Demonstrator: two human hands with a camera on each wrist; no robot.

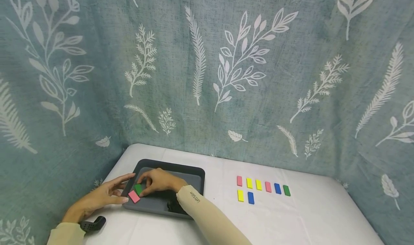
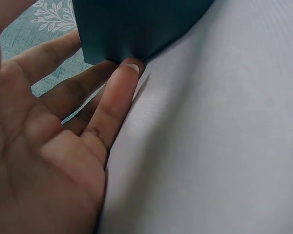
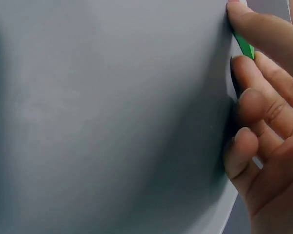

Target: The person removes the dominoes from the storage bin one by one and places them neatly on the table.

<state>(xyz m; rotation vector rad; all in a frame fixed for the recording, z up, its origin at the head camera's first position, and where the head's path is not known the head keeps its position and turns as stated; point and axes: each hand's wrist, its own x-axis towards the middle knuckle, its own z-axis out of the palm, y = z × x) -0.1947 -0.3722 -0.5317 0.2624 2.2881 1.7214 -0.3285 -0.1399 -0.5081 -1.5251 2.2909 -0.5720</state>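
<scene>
A dark grey tray (image 1: 155, 209) lies on the left part of the table. My right hand (image 1: 160, 180) reaches into it and pinches a green block (image 1: 138, 189) between thumb and fingers. In the right wrist view only a sliver of the green block (image 3: 245, 47) shows beside the fingers. Touching or nearly touching the green block is a pink block (image 1: 134, 196) in the tray's near left corner. My left hand (image 1: 100, 194) is at the tray's left side. Its fingers, fairly straight, touch the outer tray wall (image 2: 132, 29) in the left wrist view.
Right of the tray, several small blocks stand in two rows on the white table (image 1: 220, 216): pink, yellow, blue and a green one (image 1: 286, 190) at the row's right end. A patterned curtain (image 1: 200, 76) hangs behind and at the sides.
</scene>
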